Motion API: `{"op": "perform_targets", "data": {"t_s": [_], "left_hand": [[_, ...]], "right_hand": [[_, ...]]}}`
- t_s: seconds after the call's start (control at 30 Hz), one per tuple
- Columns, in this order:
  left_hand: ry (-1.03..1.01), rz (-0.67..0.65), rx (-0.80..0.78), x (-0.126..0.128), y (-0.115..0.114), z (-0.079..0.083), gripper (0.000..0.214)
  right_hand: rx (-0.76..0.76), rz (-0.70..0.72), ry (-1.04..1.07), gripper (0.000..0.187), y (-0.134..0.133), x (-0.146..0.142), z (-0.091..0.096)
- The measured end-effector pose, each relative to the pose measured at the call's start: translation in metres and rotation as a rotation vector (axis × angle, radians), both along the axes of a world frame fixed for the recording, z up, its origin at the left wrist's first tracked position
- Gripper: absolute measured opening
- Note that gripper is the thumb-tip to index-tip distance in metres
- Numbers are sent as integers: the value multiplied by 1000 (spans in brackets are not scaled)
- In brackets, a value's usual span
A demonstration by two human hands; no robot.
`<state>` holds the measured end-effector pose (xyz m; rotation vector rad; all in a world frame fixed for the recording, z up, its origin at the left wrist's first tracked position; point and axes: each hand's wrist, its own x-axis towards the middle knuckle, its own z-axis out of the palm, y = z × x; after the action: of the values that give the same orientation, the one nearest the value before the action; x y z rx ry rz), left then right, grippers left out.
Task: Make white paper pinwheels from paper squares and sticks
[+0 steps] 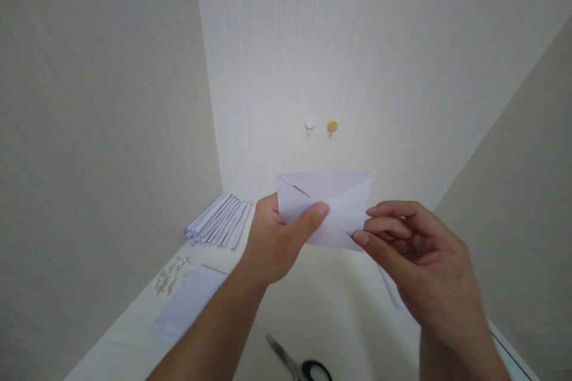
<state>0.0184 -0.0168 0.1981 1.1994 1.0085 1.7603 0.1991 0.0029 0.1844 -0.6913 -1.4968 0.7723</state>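
Note:
A white paper envelope (pixel 344 199), folded with flaps that meet near its middle, is held up above the table. My left hand (pixel 286 238) grips it from the left, the thumb pressed on the centre where the flaps cross and the other fingers hidden behind. At the lower right corner, my right hand (pixel 420 256) pinches the paper's edge between thumb and fingers. Below, a pair of scissors (pixel 292 363) with black handles lies on the table, partly cut off by the bottom of the view.
Rolled white paper sticks (pixel 218 220) lie piled at the back left. Nearer are small white and tan pieces (pixel 170 275) and a stack of white paper (pixel 190 300). Another white strip (pixel 389 286) lies behind my right hand. Two hooks, white (pixel 310 124) and yellow (pixel 332 126), are on the back wall.

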Motion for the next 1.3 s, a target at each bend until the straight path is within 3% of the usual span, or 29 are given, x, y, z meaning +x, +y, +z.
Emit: {"op": "perform_targets", "data": {"t_s": [0.2, 0.33, 0.43, 0.53, 0.67, 0.77, 0.87, 0.97, 1.17, 1.3], "left_hand": [[193, -156, -57, -14, 9, -3, 27], [365, -345, -153, -19, 14, -6, 21], [436, -419, -189, -18, 15, -8, 19], [388, -368, -188, -19, 19, -8, 20], [66, -183, -29, -18, 27, -13, 38], [-131, -209, 34, -12, 29, -17, 54], [-89, -234, -44, -7, 28, -20, 43], [20, -178, -128, -7, 26, -20, 43], [-1, -113, -100, -14, 22, -15, 38], [4, -103, -96, -16, 18, -12, 35]], "right_hand": [[-153, 157, -122, 25, 13, 12, 3], [-80, 141, -73, 34, 18, 23, 3], [-48, 92, -150, 24, 18, 24, 2], [-43, 28, -146, 14, 18, 19, 1], [-23, 5, 67, 24, 19, 7, 2], [-28, -95, 143, 12, 19, -2, 3], [-79, -136, 148, 5, 15, -9, 4], [-84, -101, 85, 6, 11, -11, 3], [-18, 58, -82, 28, 5, 0, 1], [54, 77, -176, 30, 2, 5, 3]]}}
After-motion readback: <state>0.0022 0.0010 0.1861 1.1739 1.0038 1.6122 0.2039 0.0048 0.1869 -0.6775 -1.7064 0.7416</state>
